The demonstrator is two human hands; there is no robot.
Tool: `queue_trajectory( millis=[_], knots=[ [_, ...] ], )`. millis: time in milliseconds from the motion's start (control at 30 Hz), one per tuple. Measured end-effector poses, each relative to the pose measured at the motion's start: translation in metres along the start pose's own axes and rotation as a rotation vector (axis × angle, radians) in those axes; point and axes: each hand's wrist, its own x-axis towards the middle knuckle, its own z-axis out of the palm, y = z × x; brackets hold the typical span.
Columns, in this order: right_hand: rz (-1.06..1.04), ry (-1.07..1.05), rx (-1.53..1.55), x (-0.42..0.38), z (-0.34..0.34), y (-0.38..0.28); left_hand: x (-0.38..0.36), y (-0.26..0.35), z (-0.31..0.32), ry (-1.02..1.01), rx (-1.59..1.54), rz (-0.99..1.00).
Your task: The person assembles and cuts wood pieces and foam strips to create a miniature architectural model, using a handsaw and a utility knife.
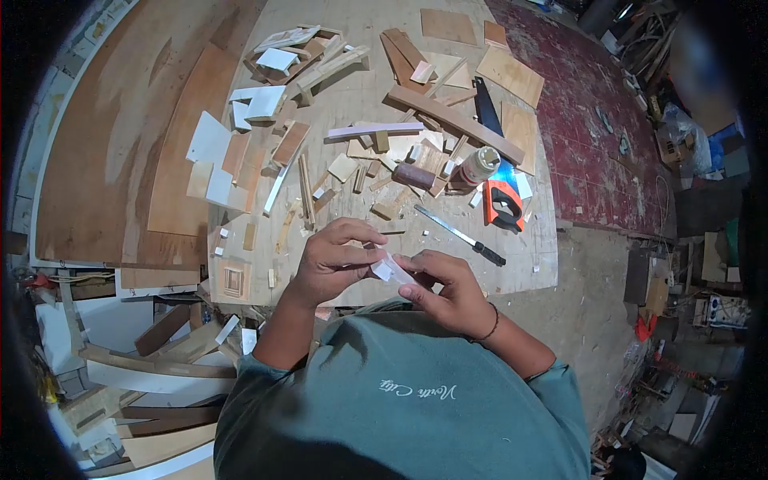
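Close to my body, at the table's near edge, I hold a small white piece (386,270) with a pale strip beside it; I cannot make out its material. My left hand (340,260) pinches the piece from the left between thumb and fingers. From the other side, my right hand (446,292) grips its right end, fingers bent and thumb below. Just beyond my hands lies a thin saw blade with a black handle (490,254). Wood offcuts and a brown cylindrical piece (414,176) lie farther out on the wooden tabletop (512,272).
An orange-handled handsaw (504,206) lies at the right, next to a glue-smeared jar (480,166). A long wooden bar (456,120) crosses the offcuts. White-faced boards (212,152) sit on the left. Stacked scrap boards (152,368) fill the lower left floor.
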Motion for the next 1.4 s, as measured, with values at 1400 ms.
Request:
queue_trajectory(
  millis=[1400],
  knots=[
    [0.239, 0.246, 0.612, -0.007, -0.022, 0.109, -0.032, -0.142, 0.090, -0.116, -0.284, -0.904]
  ],
)
